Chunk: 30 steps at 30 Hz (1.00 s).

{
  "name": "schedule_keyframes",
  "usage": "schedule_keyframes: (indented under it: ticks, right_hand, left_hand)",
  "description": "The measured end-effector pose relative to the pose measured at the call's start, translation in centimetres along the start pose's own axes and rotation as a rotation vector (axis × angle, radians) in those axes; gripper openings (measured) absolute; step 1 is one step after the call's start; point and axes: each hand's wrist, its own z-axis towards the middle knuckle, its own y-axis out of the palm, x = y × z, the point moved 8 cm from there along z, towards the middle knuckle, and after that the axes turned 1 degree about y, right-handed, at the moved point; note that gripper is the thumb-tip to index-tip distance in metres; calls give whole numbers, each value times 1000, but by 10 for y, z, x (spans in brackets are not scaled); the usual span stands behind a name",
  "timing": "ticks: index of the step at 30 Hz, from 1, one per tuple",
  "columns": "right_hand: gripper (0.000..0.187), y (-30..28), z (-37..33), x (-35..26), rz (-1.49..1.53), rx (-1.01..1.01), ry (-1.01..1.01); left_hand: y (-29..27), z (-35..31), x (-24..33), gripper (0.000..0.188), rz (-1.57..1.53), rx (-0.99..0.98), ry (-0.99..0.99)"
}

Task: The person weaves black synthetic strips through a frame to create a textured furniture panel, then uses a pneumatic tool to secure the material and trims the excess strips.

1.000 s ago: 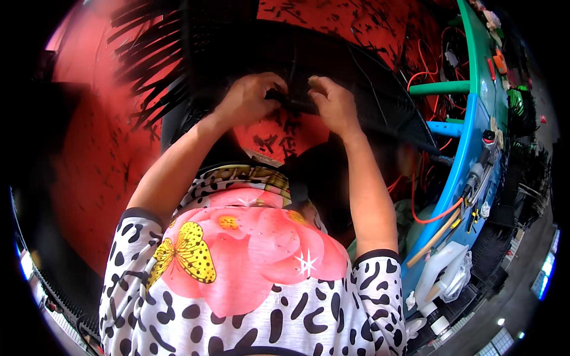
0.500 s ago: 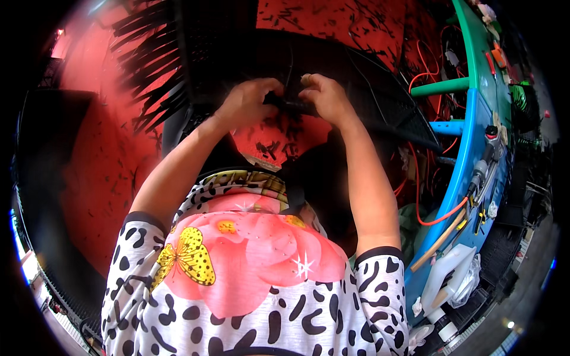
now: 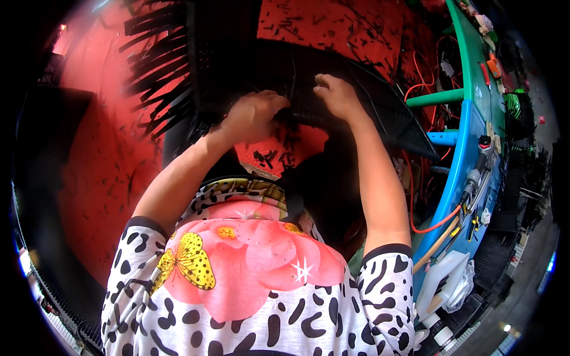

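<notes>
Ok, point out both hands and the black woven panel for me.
left hand (image 3: 254, 113), head view, on the knuckles
right hand (image 3: 333, 94), head view, on the back of the hand
black woven panel (image 3: 380, 110), head view, on its right part

A black woven mesh panel (image 3: 356, 101) spans the upper centre over a red floor (image 3: 101, 166) flecked with black scraps. At the bottom, a white shirt with black spots (image 3: 249, 308) shows a pink flower and yellow butterfly. A green-and-blue plastic frame (image 3: 469, 118) and an orange cable (image 3: 436, 222) sit at right.
</notes>
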Motion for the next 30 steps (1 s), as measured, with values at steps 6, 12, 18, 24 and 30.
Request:
schedule_keyframes:
  ticks: [6,12,18,24,30]
  right_hand:
    - [36,36,-1,-18,-43,-322,-221]
    - [38,15,56,-5,-196,-202,-55]
    - [34,35,130,20,-362,-216,-7]
    - [48,102,198,19,-530,-290,-233]
    - [63,111,210,44,-449,-560,85]
  left_hand:
    - [-7,2,3,45,9,-1,54]
    - [-9,8,8,49,54,-16,75]
    - [-13,23,1,53,61,-92,64]
    - [-9,39,-23,55,25,-141,30]
    - [-13,53,-37,55,34,-117,51]
